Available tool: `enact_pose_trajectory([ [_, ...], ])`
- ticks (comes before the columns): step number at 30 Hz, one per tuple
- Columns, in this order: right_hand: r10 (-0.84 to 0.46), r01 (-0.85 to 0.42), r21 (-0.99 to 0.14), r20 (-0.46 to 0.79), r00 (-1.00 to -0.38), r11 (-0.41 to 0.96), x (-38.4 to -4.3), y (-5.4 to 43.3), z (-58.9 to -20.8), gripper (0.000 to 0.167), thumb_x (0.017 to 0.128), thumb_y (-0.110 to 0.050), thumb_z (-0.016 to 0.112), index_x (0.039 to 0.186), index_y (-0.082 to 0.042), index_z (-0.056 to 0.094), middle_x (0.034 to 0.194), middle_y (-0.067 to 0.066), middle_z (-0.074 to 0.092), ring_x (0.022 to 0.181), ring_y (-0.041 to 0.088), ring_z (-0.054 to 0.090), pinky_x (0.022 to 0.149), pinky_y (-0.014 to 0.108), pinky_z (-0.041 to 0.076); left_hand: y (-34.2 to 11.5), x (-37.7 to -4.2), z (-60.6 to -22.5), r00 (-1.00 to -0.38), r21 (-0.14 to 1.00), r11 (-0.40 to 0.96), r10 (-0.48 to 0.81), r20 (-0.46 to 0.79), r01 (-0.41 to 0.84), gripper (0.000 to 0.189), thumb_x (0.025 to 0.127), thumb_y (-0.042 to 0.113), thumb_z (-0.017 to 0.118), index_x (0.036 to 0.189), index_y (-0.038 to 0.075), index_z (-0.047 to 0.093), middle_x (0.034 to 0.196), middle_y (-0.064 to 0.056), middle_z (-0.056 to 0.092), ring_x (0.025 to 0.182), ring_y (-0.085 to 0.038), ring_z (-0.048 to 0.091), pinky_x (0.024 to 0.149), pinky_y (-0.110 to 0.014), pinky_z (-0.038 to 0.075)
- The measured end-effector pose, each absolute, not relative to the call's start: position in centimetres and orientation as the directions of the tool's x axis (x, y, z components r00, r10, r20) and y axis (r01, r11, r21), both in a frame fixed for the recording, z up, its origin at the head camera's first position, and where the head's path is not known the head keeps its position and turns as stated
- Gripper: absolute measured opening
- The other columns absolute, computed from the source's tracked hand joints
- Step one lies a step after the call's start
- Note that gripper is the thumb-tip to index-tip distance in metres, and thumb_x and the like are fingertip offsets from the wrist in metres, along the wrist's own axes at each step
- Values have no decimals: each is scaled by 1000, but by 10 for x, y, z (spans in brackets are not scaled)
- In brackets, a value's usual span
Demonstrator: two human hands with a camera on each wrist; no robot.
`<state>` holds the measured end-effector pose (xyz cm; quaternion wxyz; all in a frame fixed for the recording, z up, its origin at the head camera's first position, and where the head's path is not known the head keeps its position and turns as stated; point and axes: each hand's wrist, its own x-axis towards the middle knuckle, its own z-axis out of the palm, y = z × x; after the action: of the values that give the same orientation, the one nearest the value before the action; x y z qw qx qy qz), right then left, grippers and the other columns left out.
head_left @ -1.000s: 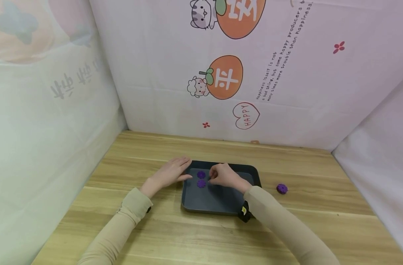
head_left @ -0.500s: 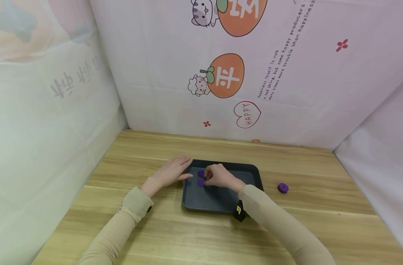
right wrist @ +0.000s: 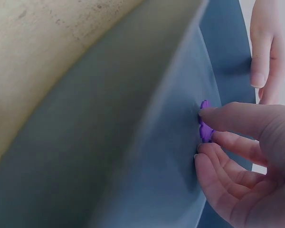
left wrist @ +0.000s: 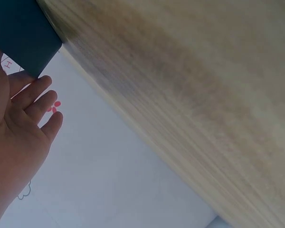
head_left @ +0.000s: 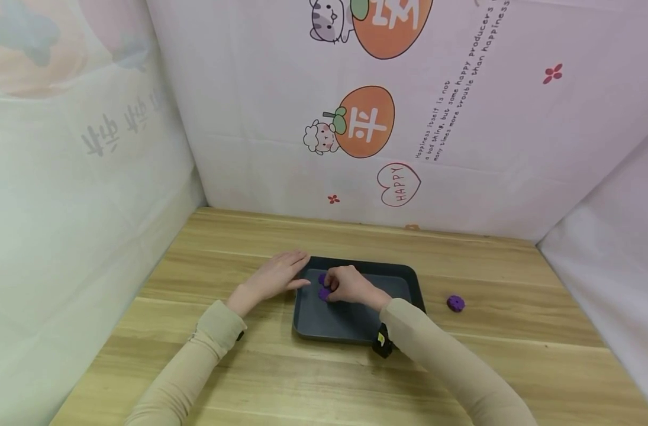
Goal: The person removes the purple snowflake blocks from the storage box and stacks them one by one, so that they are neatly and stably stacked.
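Inside the dark blue-grey tray (head_left: 350, 325), my right hand (head_left: 350, 285) pinches a purple notched disc (head_left: 324, 293) between thumb and fingertips. The right wrist view has this purple disc (right wrist: 206, 126) close against the tray floor, partly covered by the thumb. Just behind it sits a second purple disc (head_left: 321, 278), half hidden by the fingers. My left hand (head_left: 273, 278) rests at the tray's left rim, fingers extended and thumb apart. From below, in the left wrist view, the left hand's fingertips (left wrist: 43, 84) touch the tray's corner (left wrist: 31, 38).
A further purple notched disc (head_left: 455, 303) lies on the wooden table (head_left: 281, 378), right of the tray. A printed white cloth (head_left: 260, 118) rises behind the table, and plain white cloth (head_left: 616, 236) closes off the right side.
My right hand has moved left and slightly down to the front purple disc in the tray and taken hold of it. The left hand stays at the rim.
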<state>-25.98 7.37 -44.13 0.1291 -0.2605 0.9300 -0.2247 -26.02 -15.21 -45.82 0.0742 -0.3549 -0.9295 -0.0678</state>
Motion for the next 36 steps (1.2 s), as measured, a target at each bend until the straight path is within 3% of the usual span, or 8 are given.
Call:
enact_pose_trajectory([
  [15,-556,-447,-481,-105,-825,754,-257,74,-443,16,81,-5,79,94,-3,70,90,10,71,77,15,63,70,30,58,-152,-259,-461,-720,58,728,658,220,683,63,98,43,58,143,0,51,147,-19,53,136,-34,52,113,-49,43],
  [36,-548,-443,-466,-111,-829,765,-258,78,-440,16,81,-10,80,93,-3,72,89,8,73,74,11,65,67,27,58,-152,-259,-459,-748,96,745,640,177,660,65,99,45,56,146,0,47,150,-19,49,140,-35,47,116,-51,39],
])
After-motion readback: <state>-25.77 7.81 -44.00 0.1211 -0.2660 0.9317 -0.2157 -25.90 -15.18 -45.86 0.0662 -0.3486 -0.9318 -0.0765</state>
